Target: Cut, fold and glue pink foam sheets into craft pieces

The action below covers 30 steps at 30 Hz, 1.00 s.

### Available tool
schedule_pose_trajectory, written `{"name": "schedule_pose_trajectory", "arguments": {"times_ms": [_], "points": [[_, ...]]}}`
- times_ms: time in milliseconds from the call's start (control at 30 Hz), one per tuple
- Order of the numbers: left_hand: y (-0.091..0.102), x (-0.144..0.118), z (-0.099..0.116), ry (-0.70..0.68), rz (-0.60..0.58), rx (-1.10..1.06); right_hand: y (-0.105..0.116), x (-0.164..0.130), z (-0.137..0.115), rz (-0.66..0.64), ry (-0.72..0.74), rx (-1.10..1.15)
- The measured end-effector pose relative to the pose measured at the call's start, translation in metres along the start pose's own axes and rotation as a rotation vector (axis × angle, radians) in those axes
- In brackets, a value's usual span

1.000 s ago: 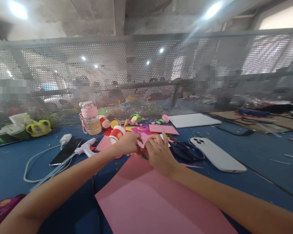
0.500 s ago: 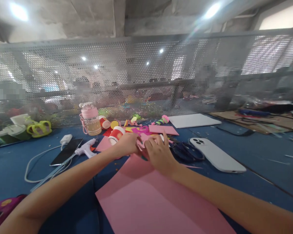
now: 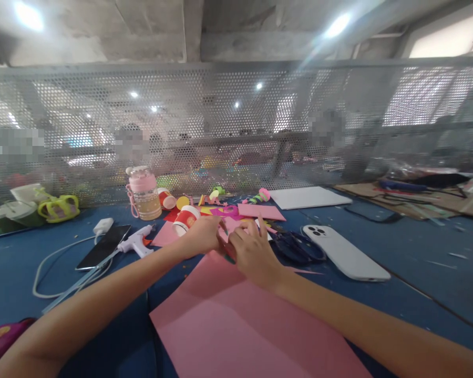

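Our left hand (image 3: pixel 205 233) and right hand (image 3: pixel 258 258) meet at far end of sheet (image 3: pixel 236 323), fingers curled nearly closed by pink scrap (image 3: pixel 232 222) just beyond sheet; exact grip hidden, we cannot tell. Barely changed from second ago: same handwork seemingly goes on.

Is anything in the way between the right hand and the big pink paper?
Nothing visible: the right hand is over the far end of the big pink paper. Its fingers hide what's under them, so I can't tell if they touch.
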<state>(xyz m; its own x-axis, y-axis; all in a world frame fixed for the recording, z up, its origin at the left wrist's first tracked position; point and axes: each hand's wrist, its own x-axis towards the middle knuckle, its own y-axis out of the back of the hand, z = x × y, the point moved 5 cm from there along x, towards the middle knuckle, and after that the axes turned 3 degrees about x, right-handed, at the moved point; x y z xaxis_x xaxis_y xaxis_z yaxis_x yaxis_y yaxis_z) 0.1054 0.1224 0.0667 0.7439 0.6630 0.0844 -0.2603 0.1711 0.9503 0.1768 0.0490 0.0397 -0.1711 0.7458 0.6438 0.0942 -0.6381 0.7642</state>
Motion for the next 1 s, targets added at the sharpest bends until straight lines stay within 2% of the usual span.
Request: {"name": "schedule_pose_trajectory", "arguments": {"times_ms": [167, 367, 467, 567, 800, 1000], "points": [[0.0016, 0.0002, -0.0024, -0.002, -0.011, -0.032, 0.0011, -0.0003, 0.0005, 0.014, 0.005, 0.021], [-0.0002, 0.0016, -0.0048, -0.015, -0.138, -0.184, 0.0011, -0.0009, 0.0022, 0.061, 0.031, 0.036], [-0.0016, 0.0011, -0.0052, -0.005, -0.163, -0.211, -0.0001, -0.0014, 0.0024, 0.074, 0.037, 0.037], [-0.0014, 0.0009, -0.0039, -0.009, -0.140, -0.182, -0.0010, -0.0013, 0.0015, 0.053, 0.034, 0.012], [0.0039, 0.0016, -0.0006, -0.049, 0.002, -0.012, -0.0007, 0.0005, 0.0004, -0.042, -0.007, -0.030], [-0.0014, 0.0009, -0.0022, -0.005, -0.050, -0.103, -0.0005, 0.0009, -0.0002, -0.017, 0.019, -0.021]]}}
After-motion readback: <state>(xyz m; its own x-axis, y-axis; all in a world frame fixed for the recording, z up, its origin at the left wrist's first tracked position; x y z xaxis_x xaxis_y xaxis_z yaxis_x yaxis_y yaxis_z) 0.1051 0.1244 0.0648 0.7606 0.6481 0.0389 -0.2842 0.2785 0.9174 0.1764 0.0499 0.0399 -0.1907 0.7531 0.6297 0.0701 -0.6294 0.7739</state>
